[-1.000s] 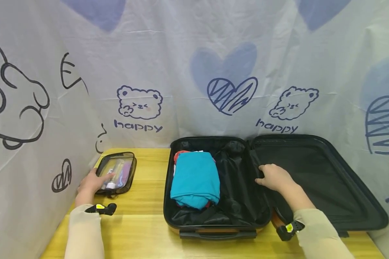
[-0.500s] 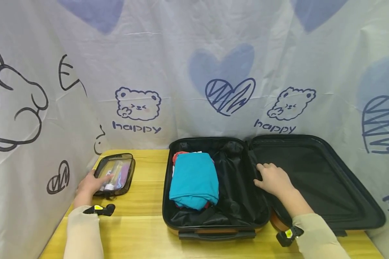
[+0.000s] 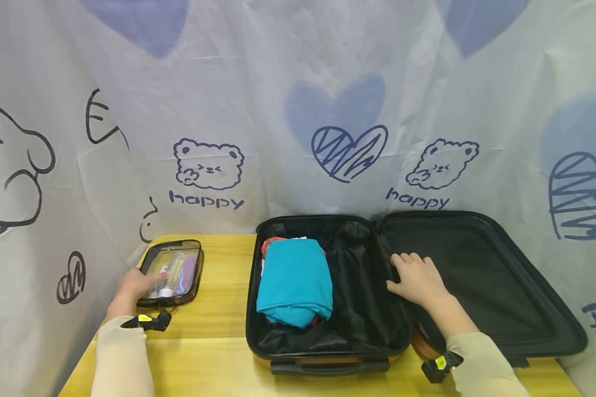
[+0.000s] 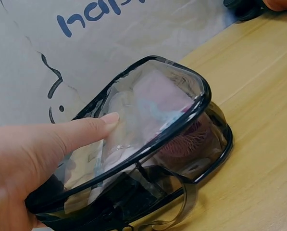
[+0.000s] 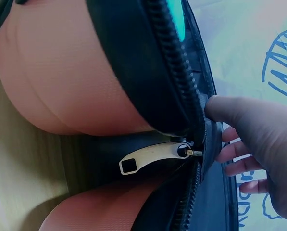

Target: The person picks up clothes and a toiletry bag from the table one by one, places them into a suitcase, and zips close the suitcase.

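At the left of the head view, my left hand (image 3: 134,288) grips the near left side of a clear toiletry pouch (image 3: 191,267) with black edging. In the left wrist view its thumb lies on the transparent top; the other fingers are mostly hidden below. A white-capped tube and something pinkish-purple show inside the pouch (image 4: 157,96). My right hand (image 3: 418,280) is at the hinge side of an opened suitcase (image 3: 360,292), fingers loosely bent. In the right wrist view the thumb of this right hand (image 5: 258,130) is against the black fabric by the zipper; nothing is visibly held.
Folded turquoise clothing (image 3: 295,281) lies atop red and white items in the suitcase's left half. The black lid (image 3: 487,281) lies flat to the right. A zipper pull (image 5: 153,156) hangs at the hinge. Patterned white curtain (image 3: 278,110) hangs behind the wooden table (image 3: 208,358).
The head view has shifted slightly, moving everything a little left and down. Both hands stay at the pouch and the suitcase hinge; the pouch has barely moved.
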Demonstrator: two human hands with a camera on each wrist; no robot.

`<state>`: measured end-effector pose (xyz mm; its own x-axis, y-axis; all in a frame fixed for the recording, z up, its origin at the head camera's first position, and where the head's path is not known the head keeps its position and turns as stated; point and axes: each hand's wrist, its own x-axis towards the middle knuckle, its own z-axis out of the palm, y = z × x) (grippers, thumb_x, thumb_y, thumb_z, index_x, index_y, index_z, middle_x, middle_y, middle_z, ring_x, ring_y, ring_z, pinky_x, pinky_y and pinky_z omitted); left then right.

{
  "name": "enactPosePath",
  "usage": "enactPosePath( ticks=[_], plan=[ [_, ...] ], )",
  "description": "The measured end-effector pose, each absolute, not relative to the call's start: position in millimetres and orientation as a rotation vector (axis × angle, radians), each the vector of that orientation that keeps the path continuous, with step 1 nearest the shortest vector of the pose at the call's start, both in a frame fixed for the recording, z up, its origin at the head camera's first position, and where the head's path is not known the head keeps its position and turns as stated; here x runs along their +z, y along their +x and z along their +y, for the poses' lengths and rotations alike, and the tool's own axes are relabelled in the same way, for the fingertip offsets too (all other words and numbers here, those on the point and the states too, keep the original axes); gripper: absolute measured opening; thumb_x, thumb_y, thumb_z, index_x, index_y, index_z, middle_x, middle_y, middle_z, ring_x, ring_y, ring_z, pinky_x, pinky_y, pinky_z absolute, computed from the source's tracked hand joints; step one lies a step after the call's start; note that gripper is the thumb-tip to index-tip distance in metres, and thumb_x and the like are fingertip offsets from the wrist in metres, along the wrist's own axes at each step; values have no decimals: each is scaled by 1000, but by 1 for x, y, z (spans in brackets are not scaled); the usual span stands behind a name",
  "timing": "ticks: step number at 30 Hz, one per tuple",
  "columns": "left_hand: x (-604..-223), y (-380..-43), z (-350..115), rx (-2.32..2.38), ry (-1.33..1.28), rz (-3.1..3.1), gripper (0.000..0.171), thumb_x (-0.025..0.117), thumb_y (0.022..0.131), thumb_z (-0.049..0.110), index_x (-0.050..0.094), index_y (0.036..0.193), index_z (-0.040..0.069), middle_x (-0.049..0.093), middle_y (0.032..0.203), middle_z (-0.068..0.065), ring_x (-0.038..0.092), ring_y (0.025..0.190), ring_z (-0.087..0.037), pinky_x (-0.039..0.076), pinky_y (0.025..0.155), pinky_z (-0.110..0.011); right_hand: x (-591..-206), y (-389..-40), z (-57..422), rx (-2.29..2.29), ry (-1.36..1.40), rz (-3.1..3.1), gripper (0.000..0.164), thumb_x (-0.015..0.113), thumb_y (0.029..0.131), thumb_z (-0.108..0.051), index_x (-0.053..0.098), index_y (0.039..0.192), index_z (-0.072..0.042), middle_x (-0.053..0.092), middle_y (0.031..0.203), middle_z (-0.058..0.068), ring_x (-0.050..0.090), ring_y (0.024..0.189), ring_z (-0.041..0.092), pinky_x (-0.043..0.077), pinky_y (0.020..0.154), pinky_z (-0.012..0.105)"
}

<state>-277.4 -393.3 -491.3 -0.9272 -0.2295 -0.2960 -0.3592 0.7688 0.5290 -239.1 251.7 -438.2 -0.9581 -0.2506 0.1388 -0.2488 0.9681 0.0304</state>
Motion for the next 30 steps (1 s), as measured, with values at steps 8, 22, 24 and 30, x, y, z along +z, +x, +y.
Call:
enactPosePath(
  ticks=[8,22,24,30],
  plan=[
    [-497,-274,-391,898,-490,2798,114,60,85,64,14,143,-23,25,143,-46,32,128,-61,35,106,-64,-441,-241,252,10,398,-2969,49,76,78,-38,58,113,-7,63,108,11,55,100,33,41,76,49],
    [-498,-270,-380,894,-514,3005,89,59,91,54,33,137,-18,46,129,-43,49,112,-58,43,90,-63,-443,-240,254,76,407,-2981,50,75,78,-34,58,115,-5,62,107,13,55,101,34,42,77,50],
    [-496,-270,-378,867,-516,3037,88,56,93,53,30,139,-17,44,132,-43,47,116,-59,40,94,-65,-443,-240,253,80,406,-2984,49,75,78,-34,58,115,-5,62,106,12,56,100,34,42,76,50],
    [-488,-268,-371,834,-495,3127,81,55,95,50,32,140,-14,45,132,-41,44,118,-59,31,100,-68,-442,-241,252,80,405,-2999,50,75,79,-34,58,115,-4,63,107,14,56,100,35,42,76,50]
  ],
)
